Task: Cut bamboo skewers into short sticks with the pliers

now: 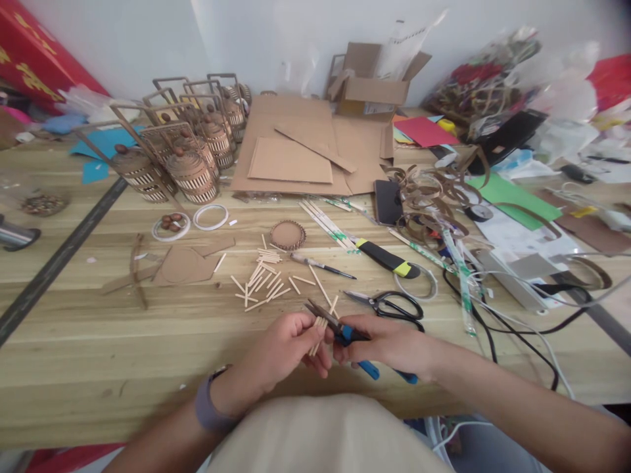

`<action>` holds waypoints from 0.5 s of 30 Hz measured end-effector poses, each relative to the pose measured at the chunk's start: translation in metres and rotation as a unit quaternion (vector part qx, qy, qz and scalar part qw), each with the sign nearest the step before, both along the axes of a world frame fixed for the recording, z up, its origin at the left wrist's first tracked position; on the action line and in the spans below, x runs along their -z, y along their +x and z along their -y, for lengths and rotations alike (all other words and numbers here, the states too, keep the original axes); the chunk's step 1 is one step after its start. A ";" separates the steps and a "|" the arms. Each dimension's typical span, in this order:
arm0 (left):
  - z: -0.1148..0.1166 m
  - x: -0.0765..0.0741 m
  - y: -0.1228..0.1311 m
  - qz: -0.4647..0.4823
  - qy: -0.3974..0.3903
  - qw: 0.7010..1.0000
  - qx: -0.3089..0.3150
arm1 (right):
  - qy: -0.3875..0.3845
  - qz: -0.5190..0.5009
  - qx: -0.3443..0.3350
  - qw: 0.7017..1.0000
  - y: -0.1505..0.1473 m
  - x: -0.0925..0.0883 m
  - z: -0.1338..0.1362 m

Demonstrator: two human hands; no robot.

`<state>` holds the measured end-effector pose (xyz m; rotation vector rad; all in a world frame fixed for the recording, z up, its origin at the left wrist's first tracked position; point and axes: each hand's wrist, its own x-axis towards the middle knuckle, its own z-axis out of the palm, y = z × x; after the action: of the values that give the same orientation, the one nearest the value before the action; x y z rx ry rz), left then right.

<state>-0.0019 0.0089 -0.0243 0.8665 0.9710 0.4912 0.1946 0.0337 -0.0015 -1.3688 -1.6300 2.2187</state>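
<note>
Several short wooden sticks [319,328] are pinched in my left hand [290,341] close to the table's front edge. My right hand [384,341] is wrapped round blue-handled pliers [351,332], whose dark jaws lie against the upper ends of those sticks. Whether the jaws are closed on a stick I cannot tell. Just beyond the hands lies a loose scatter of cut sticks [266,276]. Black-handled scissors [394,305] rest right of the pliers, and a pen [323,265] lies past the cut sticks. A small round tray with a woven rim [288,235] sits behind them.
Lidded stick-sided baskets with tall handles [192,171] stand back left. Cardboard sheets [290,159] and an open box [374,92] fill the back middle. On the right lie a utility knife [387,257], a phone [388,202], coiled brown strips [428,197], cables [522,328] and a green sheet [515,200].
</note>
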 end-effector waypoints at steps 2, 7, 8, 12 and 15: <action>0.000 0.001 0.000 0.001 -0.002 1.000 0.000 | -0.001 -0.003 -0.001 1.000 -0.001 -0.001 0.000; 0.001 0.001 0.000 -0.002 -0.004 1.000 -0.008 | -0.010 -0.001 0.007 1.000 -0.001 0.001 0.001; 0.001 0.001 0.000 -0.003 -0.004 1.000 -0.009 | -0.010 0.000 0.006 1.000 -0.001 0.002 0.001; 0.001 -0.001 0.001 -0.009 -0.007 1.000 -0.009 | 0.002 0.006 0.000 1.000 0.001 0.005 0.001; 0.001 -0.001 0.001 -0.010 -0.008 1.000 -0.007 | 0.003 0.007 -0.001 1.000 0.001 0.006 0.001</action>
<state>-0.0009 0.0079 -0.0234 0.8513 0.9980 0.4866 0.1960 0.0324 -0.0078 -1.3859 -1.6427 2.2083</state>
